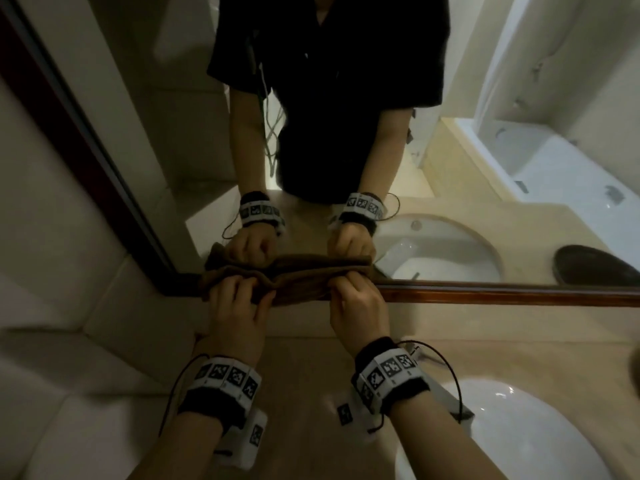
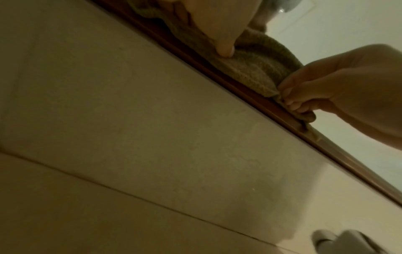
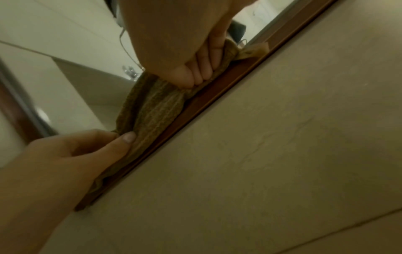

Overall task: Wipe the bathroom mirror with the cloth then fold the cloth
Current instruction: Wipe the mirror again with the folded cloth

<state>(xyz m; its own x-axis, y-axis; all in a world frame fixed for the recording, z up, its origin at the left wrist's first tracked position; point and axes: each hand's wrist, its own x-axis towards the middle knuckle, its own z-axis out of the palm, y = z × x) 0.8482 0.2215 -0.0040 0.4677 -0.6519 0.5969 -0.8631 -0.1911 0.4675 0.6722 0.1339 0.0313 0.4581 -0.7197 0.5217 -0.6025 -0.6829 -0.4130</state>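
A brown ribbed cloth (image 1: 301, 280) is bunched into a long strip along the mirror's (image 1: 166, 126) bottom edge, lying against the wooden frame (image 1: 485, 294). My left hand (image 1: 242, 287) grips its left part, fingers curled over the top and thumb pressing the front. The right end is pinched in the curled fingers of my right hand (image 1: 348, 285). The left wrist view shows the cloth (image 2: 250, 67) between my left thumb (image 2: 224, 49) and my right hand (image 2: 289, 101). In the right wrist view the cloth (image 3: 152, 106) runs from my right hand (image 3: 195, 75) to my left hand (image 3: 121, 137).
A beige stone countertop (image 1: 304, 382) lies below the mirror, with a white sink basin (image 1: 526, 431) at the lower right. Pale wall tiles (image 1: 52, 237) stand on the left. The mirror reflects my dark shirt, the basin, a dark dish and a bathtub.
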